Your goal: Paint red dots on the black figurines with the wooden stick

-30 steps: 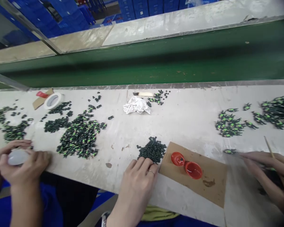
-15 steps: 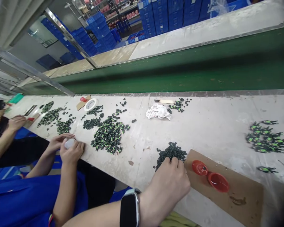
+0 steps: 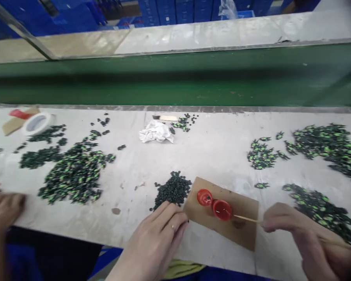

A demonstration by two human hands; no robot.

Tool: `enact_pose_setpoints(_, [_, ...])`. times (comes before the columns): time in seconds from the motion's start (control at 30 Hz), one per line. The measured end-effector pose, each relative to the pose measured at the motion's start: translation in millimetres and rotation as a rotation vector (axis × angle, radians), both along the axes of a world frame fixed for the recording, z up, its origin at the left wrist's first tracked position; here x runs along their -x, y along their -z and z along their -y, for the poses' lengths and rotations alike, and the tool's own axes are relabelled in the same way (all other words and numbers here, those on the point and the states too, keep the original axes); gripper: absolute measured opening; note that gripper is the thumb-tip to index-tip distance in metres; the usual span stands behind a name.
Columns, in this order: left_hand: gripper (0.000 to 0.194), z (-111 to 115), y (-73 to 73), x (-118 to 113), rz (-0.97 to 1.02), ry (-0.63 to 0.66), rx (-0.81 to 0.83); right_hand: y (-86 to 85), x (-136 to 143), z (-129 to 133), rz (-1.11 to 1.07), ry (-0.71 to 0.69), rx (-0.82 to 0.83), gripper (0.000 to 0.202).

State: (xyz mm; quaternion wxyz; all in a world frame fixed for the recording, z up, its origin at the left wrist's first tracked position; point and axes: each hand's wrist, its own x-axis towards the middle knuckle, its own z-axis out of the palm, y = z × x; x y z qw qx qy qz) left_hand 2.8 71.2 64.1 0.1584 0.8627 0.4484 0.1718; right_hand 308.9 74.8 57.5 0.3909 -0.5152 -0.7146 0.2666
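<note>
My left hand (image 3: 158, 238) rests flat on the table edge, its fingertips touching the near side of a small heap of dark green pieces (image 3: 172, 190). My right hand (image 3: 292, 230) pinches a thin wooden stick (image 3: 245, 219) whose tip reaches a red cap holding red paint (image 3: 221, 209). A second red cap (image 3: 204, 197) stands beside it. Both caps sit on a brown cardboard sheet (image 3: 240, 230).
Heaps of green-and-black painted pieces lie at the right (image 3: 318, 144) and left (image 3: 73, 175). A crumpled white cloth (image 3: 156, 132) and a tape roll (image 3: 36, 123) lie further back. Another person's hand (image 3: 2, 210) is at the left edge. A green conveyor belt (image 3: 175, 84) runs behind.
The view swung left, then back right. My right hand with the stick came back into view and its tip now reaches the red cap. My left hand stayed by the dark heap.
</note>
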Motion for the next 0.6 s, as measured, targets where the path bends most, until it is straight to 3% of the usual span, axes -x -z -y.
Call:
enact_pose_setpoints(0.1, [0.019, 15, 10.6, -12, 0.321, -0.110, 0.077, -0.4, 13, -5, 0.051, -0.129, 0.005, 0.023])
enact_pose_setpoints(0.23, [0.028, 31, 28.3, -34, 0.450, -0.179, 0.115, 6.8, 34, -10, 0.032, -0.175, -0.019, 0.023])
enact_pose_setpoints(0.4, [0.027, 42, 44.5, -49, 0.459, -0.208, 0.123, 13.8, 41, -11, 0.028, -0.204, -0.024, 0.024])
enact_pose_setpoints(0.6, [0.028, 45, 47.1, -49, 0.433, -0.222, 0.184, 14.2, 40, -8, 0.001, -0.203, 0.036, 0.020])
